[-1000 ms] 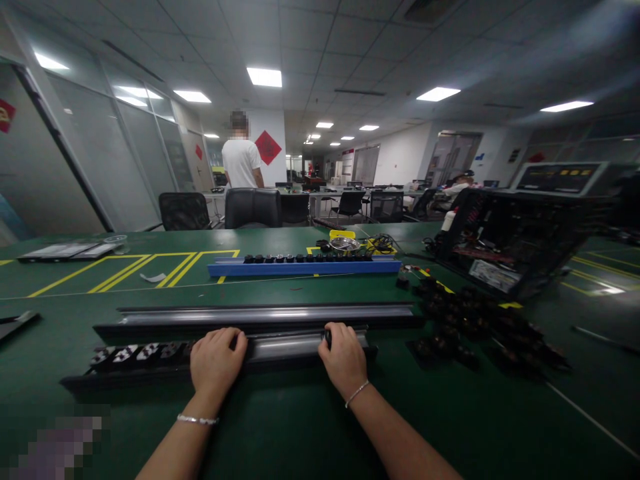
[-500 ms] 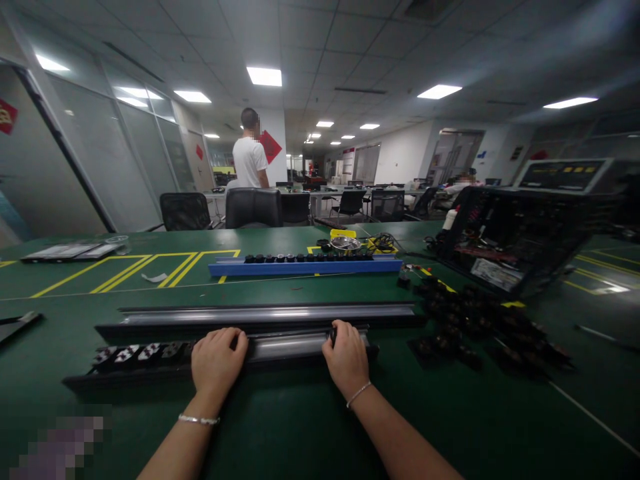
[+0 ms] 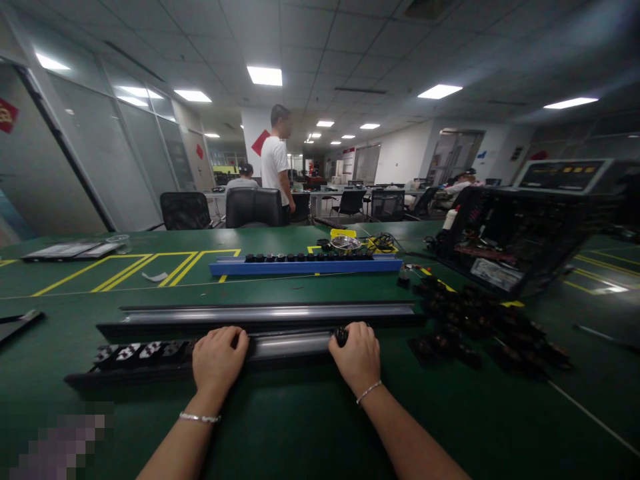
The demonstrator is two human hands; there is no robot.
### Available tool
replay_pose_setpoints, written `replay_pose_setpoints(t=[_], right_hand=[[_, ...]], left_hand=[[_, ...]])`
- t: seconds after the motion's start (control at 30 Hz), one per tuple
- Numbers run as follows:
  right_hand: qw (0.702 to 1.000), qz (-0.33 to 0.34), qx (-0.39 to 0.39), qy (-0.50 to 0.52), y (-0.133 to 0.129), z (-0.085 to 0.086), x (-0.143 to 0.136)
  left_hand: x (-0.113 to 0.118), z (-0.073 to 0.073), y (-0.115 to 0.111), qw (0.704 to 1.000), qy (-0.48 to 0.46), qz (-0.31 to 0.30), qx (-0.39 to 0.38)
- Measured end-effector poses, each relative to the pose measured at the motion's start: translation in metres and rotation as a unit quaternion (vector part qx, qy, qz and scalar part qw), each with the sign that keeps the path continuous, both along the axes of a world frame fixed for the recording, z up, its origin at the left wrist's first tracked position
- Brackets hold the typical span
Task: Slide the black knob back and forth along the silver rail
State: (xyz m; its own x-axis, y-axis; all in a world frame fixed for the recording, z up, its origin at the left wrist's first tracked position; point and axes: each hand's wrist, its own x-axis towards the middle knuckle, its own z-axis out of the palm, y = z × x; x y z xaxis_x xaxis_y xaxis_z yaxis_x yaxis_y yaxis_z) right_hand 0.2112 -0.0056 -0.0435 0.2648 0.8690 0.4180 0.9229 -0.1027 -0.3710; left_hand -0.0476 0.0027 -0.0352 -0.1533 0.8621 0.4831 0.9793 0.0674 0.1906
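Observation:
A black rail [image 3: 293, 345] with a shiny grey inner channel lies across the green table before me. Several small black-and-silver blocks [image 3: 150, 352] sit in a row in its left part. My left hand [image 3: 219, 360] is closed over the rail just right of these blocks; its fingertips are hidden behind the rail. At the right end, my right hand [image 3: 357, 357] pinches a small black block [image 3: 341, 336] at the channel. Directly behind lies a second, similar black rail [image 3: 265, 313] with a bare channel.
A blue rail [image 3: 305, 267] holding several black blocks lies farther back. Loose black parts [image 3: 465, 327] are heaped at right, before an opened equipment case [image 3: 505, 233]. A metal bowl [image 3: 346, 244] and cables [image 3: 383, 241] stand behind. A person in white [image 3: 274, 163] stands beyond the table.
My right hand has shifted slightly right along the rail, and the black block shows more clearly. My left hand stays put. The standing person has moved right, revealing a seated person.

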Motion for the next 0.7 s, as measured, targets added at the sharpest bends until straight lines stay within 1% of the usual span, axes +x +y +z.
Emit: replay_pose_setpoints(t=[0.3,0.47,0.6,0.7], right_hand=[[1.0,-0.014,0.002,-0.006,0.001,-0.001,-0.001],[1.0,-0.006,0.002,0.001,0.001,0.0,0.008],[1.0,-0.014,0.001,-0.008,-0.001,0.002,0.014],[1.0,-0.016,-0.003,0.006,-0.001,0.001,0.016]], left_hand=[[0.0,0.0,0.0,1.0,0.004,0.0,0.004],[0.0,-0.001,0.0,1.0,0.0,0.001,0.0],[0.0,-0.001,0.0,1.0,0.0,0.001,0.001],[0.0,-0.002,0.001,1.0,0.001,-0.001,0.005]])
